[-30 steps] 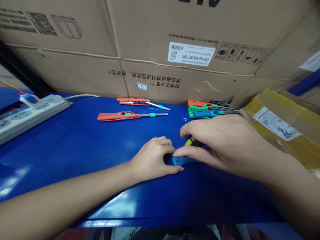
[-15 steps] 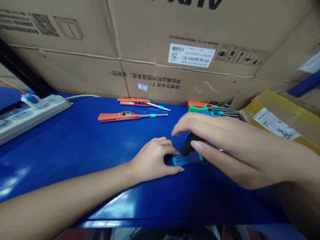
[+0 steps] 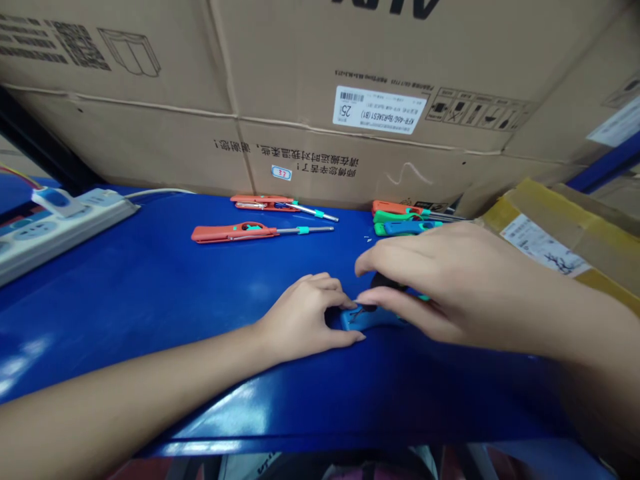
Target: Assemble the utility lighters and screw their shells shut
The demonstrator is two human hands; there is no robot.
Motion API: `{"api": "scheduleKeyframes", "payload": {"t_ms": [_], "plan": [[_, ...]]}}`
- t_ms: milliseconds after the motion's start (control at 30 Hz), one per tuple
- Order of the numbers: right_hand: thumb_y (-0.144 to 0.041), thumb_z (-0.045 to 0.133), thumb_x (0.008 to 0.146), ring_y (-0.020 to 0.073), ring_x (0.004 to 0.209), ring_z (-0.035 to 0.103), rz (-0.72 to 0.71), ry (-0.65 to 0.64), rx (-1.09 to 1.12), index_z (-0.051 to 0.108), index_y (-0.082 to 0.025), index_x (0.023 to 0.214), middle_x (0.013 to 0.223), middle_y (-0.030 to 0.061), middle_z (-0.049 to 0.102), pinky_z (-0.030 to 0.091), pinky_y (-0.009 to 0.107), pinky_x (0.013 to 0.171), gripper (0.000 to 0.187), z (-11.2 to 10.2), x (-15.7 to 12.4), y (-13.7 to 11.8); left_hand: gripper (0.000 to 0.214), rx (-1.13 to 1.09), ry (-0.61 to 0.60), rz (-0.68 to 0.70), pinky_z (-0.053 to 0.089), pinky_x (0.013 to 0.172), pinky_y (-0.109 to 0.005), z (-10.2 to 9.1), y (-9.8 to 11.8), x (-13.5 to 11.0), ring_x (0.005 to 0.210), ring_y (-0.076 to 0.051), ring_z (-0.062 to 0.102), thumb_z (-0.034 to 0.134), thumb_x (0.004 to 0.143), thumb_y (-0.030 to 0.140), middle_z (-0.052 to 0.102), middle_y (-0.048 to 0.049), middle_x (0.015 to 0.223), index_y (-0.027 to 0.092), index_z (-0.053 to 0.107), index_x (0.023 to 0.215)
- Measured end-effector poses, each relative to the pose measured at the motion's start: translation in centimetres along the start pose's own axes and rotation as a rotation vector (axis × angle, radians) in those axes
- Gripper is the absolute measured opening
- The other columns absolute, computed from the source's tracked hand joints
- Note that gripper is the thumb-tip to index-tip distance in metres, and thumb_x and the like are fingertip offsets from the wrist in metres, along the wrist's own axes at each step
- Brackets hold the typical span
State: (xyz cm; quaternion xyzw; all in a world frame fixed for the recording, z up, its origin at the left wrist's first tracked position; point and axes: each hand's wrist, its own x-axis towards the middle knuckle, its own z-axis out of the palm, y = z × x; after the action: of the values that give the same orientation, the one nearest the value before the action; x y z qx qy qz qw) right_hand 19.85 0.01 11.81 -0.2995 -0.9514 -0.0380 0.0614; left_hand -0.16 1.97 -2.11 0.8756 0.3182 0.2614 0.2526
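Observation:
A blue long-nosed lighter [image 3: 373,318] lies flat on the blue table, its butt end to the left. My left hand [image 3: 305,320] is closed on that end, forefinger at the far side and thumb at the near side. Thin dark lines, like wire or a spring, show on top of the lighter there. Over its middle, my right hand [image 3: 450,283] curls its thumb and fingers around a short black tool [image 3: 387,283], mostly covered; its working tip cannot be made out. My right hand hides the lighter's nozzle end.
Two red-orange lighters [image 3: 233,232] lie further back on the left. Orange, green and blue lighters [image 3: 400,217] are bunched behind my right hand. A power strip [image 3: 70,223] is at the left, a taped carton [image 3: 555,233] at the right, and a large cardboard box [image 3: 300,153] stands behind.
My right hand has turned, its thumb now nearer the lighter's butt end and covering more of the black tool. My left hand keeps its hold. The camera has shifted slightly.

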Motion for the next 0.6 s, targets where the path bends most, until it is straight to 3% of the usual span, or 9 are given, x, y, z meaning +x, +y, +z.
{"api": "scheduleKeyframes", "payload": {"t_ms": [100, 233, 267, 367, 500, 600], "plan": [[-0.051, 0.036, 0.104, 0.0157, 0.051, 0.041, 0.077, 0.074, -0.126, 0.059, -0.019, 0.081, 0.063, 0.0010, 0.056, 0.021, 0.031, 0.051, 0.046, 0.38, 0.19, -0.26, 0.034, 0.001, 0.001, -0.009, 0.052, 0.087, -0.039, 0.00, -0.01, -0.02, 0.089, -0.024, 0.066, 0.080, 0.080, 0.046, 0.073, -0.0046, 0.091, 0.021, 0.077, 0.101], [-0.026, 0.041, 0.099, 0.0183, 0.074, 0.055, 0.021, -0.045, 0.119, 0.058, -0.019, 0.105, 0.099, 0.0073, 0.065, 0.038, 0.030, 0.061, 0.019, 0.00, 0.01, -0.50, 0.032, -0.006, -0.004, 0.011, 0.052, 0.089, -0.040, 0.05, -0.07, -0.07, 0.091, -0.023, 0.067, 0.079, 0.081, 0.045, 0.073, -0.0043, 0.093, 0.022, 0.077, 0.103], [-0.021, 0.042, 0.098, 0.0180, 0.078, 0.057, -0.010, -0.072, 0.175, 0.057, -0.020, 0.111, 0.105, 0.0072, 0.065, 0.040, 0.030, 0.064, 0.020, -0.08, -0.04, -0.51, 0.032, -0.013, -0.001, 0.010, 0.052, 0.090, -0.040, 0.07, -0.08, -0.08, 0.092, -0.024, 0.067, 0.079, 0.080, 0.044, 0.074, -0.0044, 0.094, 0.022, 0.077, 0.103], [-0.025, 0.043, 0.102, 0.0179, 0.075, 0.058, -0.046, -0.068, 0.109, 0.060, -0.020, 0.109, 0.097, 0.0054, 0.066, 0.039, 0.030, 0.061, 0.019, 0.13, 0.07, -0.47, 0.028, -0.027, 0.008, -0.006, 0.053, 0.090, -0.040, 0.11, -0.08, -0.11, 0.094, -0.025, 0.068, 0.080, 0.080, 0.044, 0.074, -0.0044, 0.093, 0.022, 0.077, 0.096], [-0.048, 0.037, 0.105, 0.0185, 0.064, 0.055, 0.016, 0.031, -0.054, 0.061, -0.019, 0.096, 0.081, 0.0036, 0.066, 0.032, 0.031, 0.055, 0.040, 0.35, 0.26, -0.19, 0.030, -0.014, 0.008, -0.017, 0.053, 0.088, -0.040, 0.07, -0.02, -0.04, 0.092, -0.024, 0.067, 0.081, 0.079, 0.046, 0.073, -0.0041, 0.092, 0.022, 0.077, 0.097], [-0.034, 0.037, 0.104, 0.0171, 0.071, 0.058, 0.000, -0.033, 0.099, 0.061, -0.020, 0.104, 0.092, 0.0042, 0.068, 0.037, 0.029, 0.060, 0.028, -0.06, -0.03, 0.02, 0.032, -0.012, 0.008, 0.006, 0.052, 0.084, -0.039, 0.05, -0.03, 0.04, 0.089, -0.024, 0.066, 0.081, 0.079, 0.045, 0.072, -0.0038, 0.090, 0.021, 0.077, 0.099]]}}
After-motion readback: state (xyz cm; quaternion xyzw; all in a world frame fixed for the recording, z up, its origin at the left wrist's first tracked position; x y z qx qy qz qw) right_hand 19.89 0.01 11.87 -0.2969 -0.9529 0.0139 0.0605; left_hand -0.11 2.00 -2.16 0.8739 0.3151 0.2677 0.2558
